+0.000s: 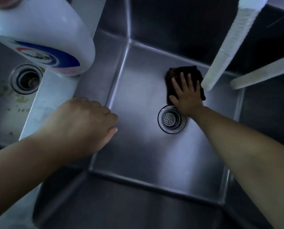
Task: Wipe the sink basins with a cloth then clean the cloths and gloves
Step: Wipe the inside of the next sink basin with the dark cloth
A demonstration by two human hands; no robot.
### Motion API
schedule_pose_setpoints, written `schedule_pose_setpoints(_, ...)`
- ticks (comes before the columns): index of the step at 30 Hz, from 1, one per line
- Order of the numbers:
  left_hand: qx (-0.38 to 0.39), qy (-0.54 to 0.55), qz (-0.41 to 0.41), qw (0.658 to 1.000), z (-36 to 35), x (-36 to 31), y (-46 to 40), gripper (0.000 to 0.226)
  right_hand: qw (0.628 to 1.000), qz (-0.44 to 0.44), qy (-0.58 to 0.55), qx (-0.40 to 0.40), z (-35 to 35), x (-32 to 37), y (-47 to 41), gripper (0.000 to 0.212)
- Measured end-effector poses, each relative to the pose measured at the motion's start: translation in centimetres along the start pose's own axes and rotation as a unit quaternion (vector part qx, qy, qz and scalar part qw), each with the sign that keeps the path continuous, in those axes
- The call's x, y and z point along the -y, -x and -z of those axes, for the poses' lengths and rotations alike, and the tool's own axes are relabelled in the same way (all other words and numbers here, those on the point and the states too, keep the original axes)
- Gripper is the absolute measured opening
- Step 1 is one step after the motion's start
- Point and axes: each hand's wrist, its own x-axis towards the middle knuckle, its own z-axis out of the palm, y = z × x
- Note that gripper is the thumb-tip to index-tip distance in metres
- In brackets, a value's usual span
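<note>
White detergent bottle (pixel 43 35), ribbed hose (pixel 228 47)

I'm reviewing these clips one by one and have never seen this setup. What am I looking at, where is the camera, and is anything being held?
There is no machine here: a person wears one camera on the head, looking down at their own bare hands. Below is a steel sink basin with a drain. The right hand presses a dark cloth flat against the basin floor, fingers straight. The left hand rests on the divider beside a second, dirtier basin. A white bottle stands on that divider.
</note>
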Motion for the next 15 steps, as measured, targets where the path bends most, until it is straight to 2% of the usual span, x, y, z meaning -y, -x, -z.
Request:
schedule_pose_setpoints(4,-0.016,0.081,0.001,0.997,0.5,0.2,0.1,0.031,0.995,-0.087,-0.057,0.008,0.4,-0.6,-2.1,0.085)
schedule_pose_setpoints(7,-0.005,0.09,-0.007,0.996,0.5,0.2,0.2,0.029,0.992,-0.1,-0.079,-0.002,1.4,2.4,-4.8,0.092)
schedule_pose_setpoints(10,-0.01,0.087,0.0,0.996,0.4,0.3,0.1,0.029,0.996,-0.066,-0.067,0.003,2.8,6.5,-7.4,0.094)
schedule_pose_setpoints(15,-0.001,0.07,0.0,0.998,0.4,0.3,0.1,0.027,0.997,0.063,-0.049,-0.004,3.1,12.8,-8.5,0.082)
